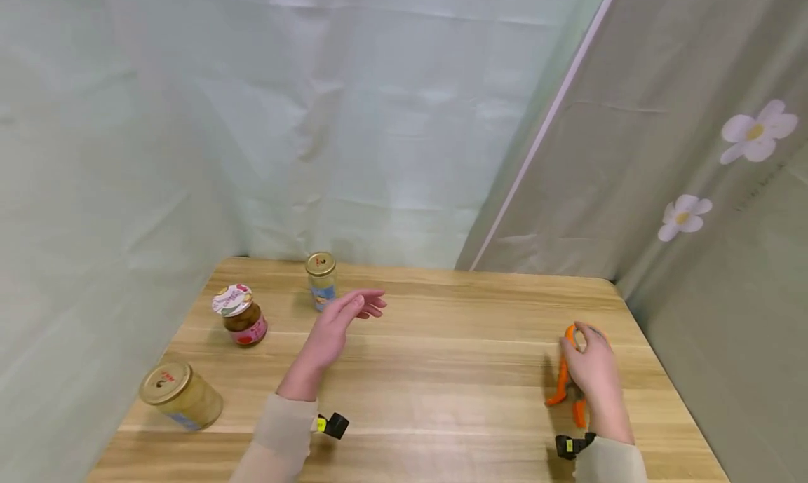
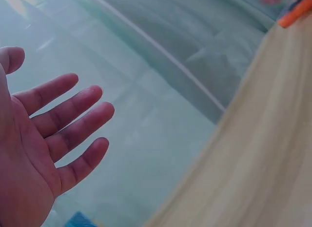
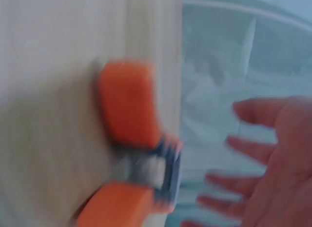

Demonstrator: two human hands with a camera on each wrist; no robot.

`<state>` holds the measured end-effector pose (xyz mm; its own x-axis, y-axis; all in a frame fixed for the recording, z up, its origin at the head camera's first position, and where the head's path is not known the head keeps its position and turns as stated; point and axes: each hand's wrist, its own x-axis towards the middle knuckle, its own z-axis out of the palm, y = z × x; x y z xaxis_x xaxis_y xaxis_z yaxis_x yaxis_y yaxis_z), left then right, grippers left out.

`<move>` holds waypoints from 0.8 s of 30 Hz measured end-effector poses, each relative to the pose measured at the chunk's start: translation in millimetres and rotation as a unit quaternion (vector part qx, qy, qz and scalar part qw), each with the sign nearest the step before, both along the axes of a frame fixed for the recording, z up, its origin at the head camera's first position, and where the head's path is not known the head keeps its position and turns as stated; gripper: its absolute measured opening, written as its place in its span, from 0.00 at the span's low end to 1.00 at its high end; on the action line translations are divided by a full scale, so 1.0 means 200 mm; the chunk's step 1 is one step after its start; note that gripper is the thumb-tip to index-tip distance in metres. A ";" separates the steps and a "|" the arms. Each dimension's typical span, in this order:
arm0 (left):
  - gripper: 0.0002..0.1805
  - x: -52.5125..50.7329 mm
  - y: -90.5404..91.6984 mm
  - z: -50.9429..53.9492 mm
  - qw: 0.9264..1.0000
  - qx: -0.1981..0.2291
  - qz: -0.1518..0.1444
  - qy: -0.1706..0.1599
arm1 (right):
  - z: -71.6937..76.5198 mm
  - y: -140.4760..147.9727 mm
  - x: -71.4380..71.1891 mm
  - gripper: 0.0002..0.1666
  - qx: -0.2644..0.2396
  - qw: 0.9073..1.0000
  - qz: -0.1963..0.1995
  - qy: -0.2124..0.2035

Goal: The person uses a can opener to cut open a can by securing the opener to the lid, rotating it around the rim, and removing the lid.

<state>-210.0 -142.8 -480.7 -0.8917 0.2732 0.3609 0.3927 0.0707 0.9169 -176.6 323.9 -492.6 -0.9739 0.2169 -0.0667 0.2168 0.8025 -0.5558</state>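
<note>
Left hand [image 1: 333, 332] spread near a gold-lidded jar [image 1: 321, 280], right hand [image 1: 592, 367] loosely spread beside the orange tool [image 1: 561, 379] at the tabletop's [image 1: 467, 371] right: likely a reach; gripping it would call for closing in.

Head view: right hand [image 1: 593, 371], at the right of the tabletop [image 1: 454, 371], covers part of the orange tool [image 1: 562, 381]; contact can't be told. Left hand [image 1: 331, 332], over the tabletop's left half, hides a low corner of the blue-labelled jar [image 1: 320, 276]. Tabletop's near edge out of frame. Curtain lettering [image 1: 760, 187] right of the tabletop: too small to read.

Left wrist view: tool clipped above the tabletop's far end; blue patch [image 2: 80, 220] cut off, unidentifiable.

Right wrist view: tool and hand blurred, both cropped.
</note>
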 end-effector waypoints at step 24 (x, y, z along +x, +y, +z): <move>0.26 0.04 -0.21 0.10 0.996 0.025 0.083 0.034 | -0.11 0.09 0.17 0.71 0.031 0.990 -0.035 -0.135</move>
